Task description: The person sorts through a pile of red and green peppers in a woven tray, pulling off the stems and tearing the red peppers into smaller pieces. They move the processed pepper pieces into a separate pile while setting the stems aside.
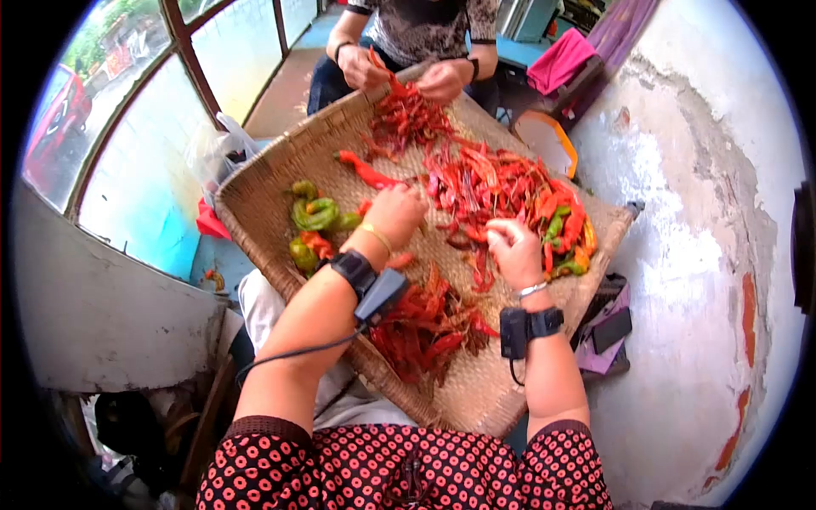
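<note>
A large woven bamboo tray point(463, 408) lies tilted before me, holding piles of red chili peppers. My left hand point(395, 217) is over its middle, back turned up and fingers curled in; whatever they hold is hidden. One long red chili pepper point(367, 172) lies just beyond it. To the right, my right hand point(514, 248) pinches thumb and fingertips together at a red chili pepper point(482, 270) beside the main pile point(476, 183). Nearer me is another pile of dried red chilies point(425, 327). Green peppers point(314, 214) sit at the tray's left side.
Across the tray sits another person, whose two hands point(446, 81) handle red chilies over a far pile point(410, 119). Windows and a low wall point(110, 297) stand at left, a peeling plaster wall point(680, 280) at right. A plastic bag point(212, 153) touches the tray's left edge.
</note>
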{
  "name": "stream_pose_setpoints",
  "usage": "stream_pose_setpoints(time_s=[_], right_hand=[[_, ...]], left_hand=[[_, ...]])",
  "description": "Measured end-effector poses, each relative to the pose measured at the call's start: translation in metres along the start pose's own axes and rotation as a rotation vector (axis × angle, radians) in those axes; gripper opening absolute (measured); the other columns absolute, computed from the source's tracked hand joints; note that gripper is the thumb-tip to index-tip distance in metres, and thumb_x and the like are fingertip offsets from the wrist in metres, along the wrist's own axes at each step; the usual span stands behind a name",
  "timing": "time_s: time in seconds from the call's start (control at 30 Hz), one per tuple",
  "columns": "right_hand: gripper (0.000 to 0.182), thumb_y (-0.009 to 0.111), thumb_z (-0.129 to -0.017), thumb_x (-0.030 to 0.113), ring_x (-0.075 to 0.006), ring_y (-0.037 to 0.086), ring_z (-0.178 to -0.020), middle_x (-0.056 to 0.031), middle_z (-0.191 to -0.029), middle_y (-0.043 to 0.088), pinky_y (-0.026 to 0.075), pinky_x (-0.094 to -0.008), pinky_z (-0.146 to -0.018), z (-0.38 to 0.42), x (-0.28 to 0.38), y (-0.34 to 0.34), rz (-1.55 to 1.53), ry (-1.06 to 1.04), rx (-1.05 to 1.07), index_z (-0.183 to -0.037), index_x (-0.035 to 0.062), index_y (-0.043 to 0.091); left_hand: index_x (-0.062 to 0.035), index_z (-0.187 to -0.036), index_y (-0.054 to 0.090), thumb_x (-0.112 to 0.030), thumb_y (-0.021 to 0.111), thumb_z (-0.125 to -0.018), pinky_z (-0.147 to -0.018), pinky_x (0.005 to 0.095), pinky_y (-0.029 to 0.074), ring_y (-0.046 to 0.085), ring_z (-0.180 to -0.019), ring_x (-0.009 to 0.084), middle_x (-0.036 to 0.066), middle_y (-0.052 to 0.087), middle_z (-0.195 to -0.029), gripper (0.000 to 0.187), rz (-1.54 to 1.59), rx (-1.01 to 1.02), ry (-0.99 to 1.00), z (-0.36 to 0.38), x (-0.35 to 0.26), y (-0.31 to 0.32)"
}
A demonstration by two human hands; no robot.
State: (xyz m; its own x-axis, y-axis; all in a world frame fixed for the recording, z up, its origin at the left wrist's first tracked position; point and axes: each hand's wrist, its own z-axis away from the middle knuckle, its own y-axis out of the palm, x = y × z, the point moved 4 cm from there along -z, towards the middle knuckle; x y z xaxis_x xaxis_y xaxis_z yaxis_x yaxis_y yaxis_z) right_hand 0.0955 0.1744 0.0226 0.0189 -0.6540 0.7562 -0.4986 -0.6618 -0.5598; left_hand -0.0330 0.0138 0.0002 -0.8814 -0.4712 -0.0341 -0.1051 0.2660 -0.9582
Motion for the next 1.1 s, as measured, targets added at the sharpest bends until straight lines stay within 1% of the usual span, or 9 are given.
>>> stream_pose_setpoints(time_s=[0.3, 0.43, 0.5, 0.57, 0.7, 0.87, 0.9, 1.03, 1.1], right_hand=[[0.015, 0.059, -0.074, 0.008, -0.0149, 0.057, -0.067, -0.0083, -0.078, 0.060, 0.045, -0.0253, -0.061, 0.008, 0.022, 0.019, 0.112, -0.171, 0.110, -0.087, 0.0001, 0.061], [0.015, 0.058, -0.075, 0.007, -0.0134, 0.057, -0.069, -0.0064, -0.078, 0.061, 0.045, -0.0248, -0.062, 0.007, 0.021, 0.020, 0.036, -0.005, 0.173, -0.088, -0.0008, 0.061], [0.015, 0.058, -0.075, 0.007, -0.0123, 0.057, -0.070, -0.0059, -0.080, 0.061, 0.045, -0.0246, -0.063, 0.008, 0.018, 0.023, -0.001, 0.028, 0.185, -0.088, -0.0004, 0.061], [0.012, 0.059, -0.074, 0.007, -0.0154, 0.059, -0.067, -0.0077, -0.079, 0.061, 0.046, -0.0255, -0.060, 0.007, 0.020, 0.025, 0.050, -0.060, 0.165, -0.084, 0.0013, 0.062], [0.012, 0.059, -0.074, 0.007, -0.0136, 0.058, -0.064, -0.0068, -0.076, 0.061, 0.045, -0.0248, -0.058, 0.006, 0.017, 0.026, 0.027, -0.015, 0.208, -0.084, 0.0011, 0.062], [0.012, 0.059, -0.074, 0.008, -0.0134, 0.057, -0.064, -0.0067, -0.076, 0.061, 0.045, -0.0247, -0.058, 0.006, 0.015, 0.026, 0.001, 0.016, 0.238, -0.084, 0.0013, 0.062], [0.012, 0.059, -0.074, 0.008, -0.0134, 0.057, -0.064, -0.0067, -0.076, 0.061, 0.045, -0.0247, -0.058, 0.007, 0.014, 0.026, -0.006, 0.013, 0.242, -0.084, 0.0013, 0.062], [0.014, 0.059, -0.074, 0.011, -0.0151, 0.058, -0.066, -0.0080, -0.076, 0.061, 0.045, -0.0260, -0.060, 0.007, 0.017, 0.026, 0.090, -0.032, 0.244, -0.084, 0.0013, 0.062], [0.014, 0.059, -0.074, 0.011, -0.0155, 0.058, -0.066, -0.0081, -0.076, 0.061, 0.045, -0.0258, -0.061, 0.008, 0.020, 0.023, 0.070, -0.014, 0.235, -0.084, 0.0013, 0.062]], left_hand=[[-0.0108, -0.076, 0.054, -0.020, 0.059, -0.071, -0.060, 0.0345, 0.047, 0.056, -0.074, 0.0230, 0.005, 0.055, -0.075, 0.012, 0.185, -0.403, -0.118, 0.004, 0.002, -0.066], [-0.0089, -0.078, 0.057, -0.019, 0.067, -0.067, -0.060, 0.0347, 0.046, 0.057, -0.069, 0.0261, 0.008, 0.057, -0.073, 0.018, 0.494, -0.650, -0.220, 0.011, 0.030, -0.079], [-0.0065, -0.083, 0.060, -0.013, 0.067, -0.067, -0.061, 0.0304, 0.047, 0.059, -0.065, 0.0220, 0.010, 0.060, -0.073, 0.019, 0.704, -0.718, -0.429, 0.015, 0.052, -0.077], [-0.0001, -0.083, 0.060, -0.008, 0.066, -0.072, -0.056, 0.0204, 0.044, 0.051, -0.061, 0.0057, 0.001, 0.058, -0.070, 0.015, 0.793, -0.831, -0.584, 0.022, 0.076, -0.073], [-0.0030, -0.086, 0.058, -0.015, 0.065, -0.075, -0.048, 0.0175, 0.039, 0.050, -0.056, 0.0061, 0.001, 0.057, -0.072, 0.018, 1.375, -1.057, -0.851, 0.043, 0.125, -0.063], [-0.0022, -0.085, 0.058, -0.015, 0.065, -0.075, -0.043, 0.0185, 0.040, 0.049, -0.051, 0.0064, 0.001, 0.057, -0.071, 0.018, 1.229, -1.034, -0.964, 0.051, 0.153, -0.030], [0.0023, -0.083, 0.059, -0.014, 0.069, -0.070, -0.056, 0.0243, 0.046, 0.055, -0.061, 0.0107, 0.004, 0.059, -0.072, 0.022, 1.195, -1.019, -1.042, 0.054, 0.155, -0.025], [0.0029, -0.088, 0.059, -0.015, 0.070, -0.067, -0.064, 0.0278, 0.047, 0.057, -0.068, 0.0153, 0.008, 0.061, -0.077, 0.030, 1.030, -0.982, -1.170, 0.060, 0.163, -0.015], [0.0040, -0.094, 0.056, -0.014, 0.070, -0.065, -0.072, 0.0320, 0.046, 0.057, -0.080, 0.0223, 0.013, 0.060, -0.084, 0.037, 0.614, -1.055, -1.220, 0.063, 0.155, -0.028]])
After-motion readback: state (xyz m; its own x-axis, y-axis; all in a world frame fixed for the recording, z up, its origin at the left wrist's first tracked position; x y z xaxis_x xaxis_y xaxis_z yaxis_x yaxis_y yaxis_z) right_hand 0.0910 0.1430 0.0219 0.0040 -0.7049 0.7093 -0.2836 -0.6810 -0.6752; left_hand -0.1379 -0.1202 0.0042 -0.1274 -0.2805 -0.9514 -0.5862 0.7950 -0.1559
